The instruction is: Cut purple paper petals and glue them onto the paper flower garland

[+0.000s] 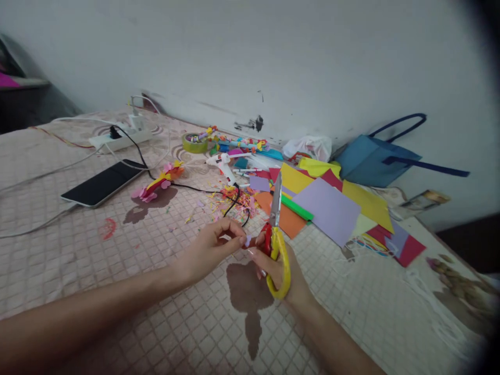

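Between the fingertips of both hands is a small piece of lilac paper (248,240). My left hand (213,245) pinches it from the left with thumb and forefinger. My right hand (283,271) has scissors (276,234) with yellow and red handles hooked on it, blades pointing up and away. Its thumb and finger also meet at the lilac piece; the exact grip there is partly hidden. Beyond the hands lie paper scraps (238,200) and a white glue gun (223,165). A pink, yellow and orange paper flower piece (160,182) rests to the left.
Coloured paper sheets (328,205) spread at the right, with a green marker-like stick (297,207) on them. A blue bag (378,159) leans by the wall. A black tablet or phone (103,182), power strip (121,138), cables and green tape (194,143) lie at the left and back.
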